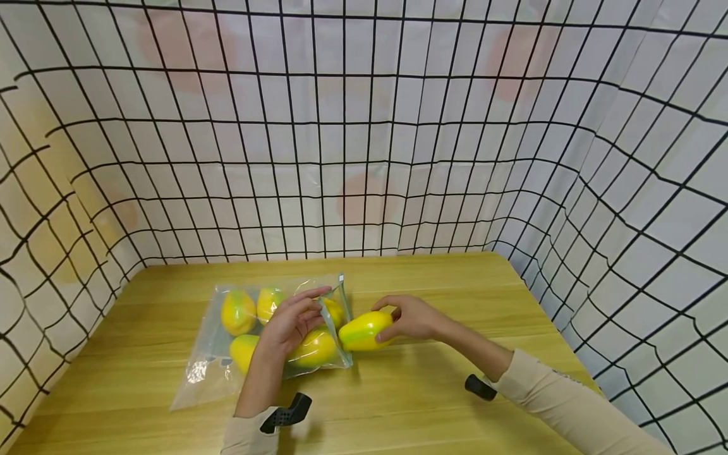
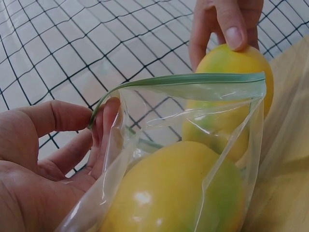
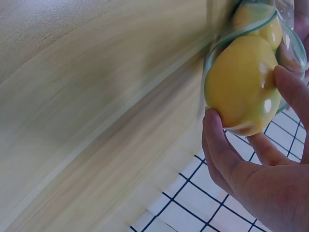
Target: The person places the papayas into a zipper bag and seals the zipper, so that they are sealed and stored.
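Note:
A clear zip bag [image 1: 199, 376] with a green zip edge [image 2: 193, 79] lies on the table, several yellow-green mangoes [image 1: 237, 313] inside it. My left hand [image 1: 289, 325] is at the bag's mouth and pinches the zip edge between thumb and fingers, keeping the mouth spread. In my right hand [image 1: 418, 318], thumb and fingers grip one more mango [image 1: 361, 332]. Its front end is at the bag's mouth, and in the right wrist view the green edge curves around that end. Another mango [image 2: 174, 188] lies just inside the mouth.
The wooden table [image 1: 455, 392] extends to the right and front of the bag. A black grid net [image 1: 364, 142] over pale sheeting walls the back and sides. A black wrist mount [image 1: 287, 414] sits on the left sleeve, another [image 1: 480, 387] by the right sleeve.

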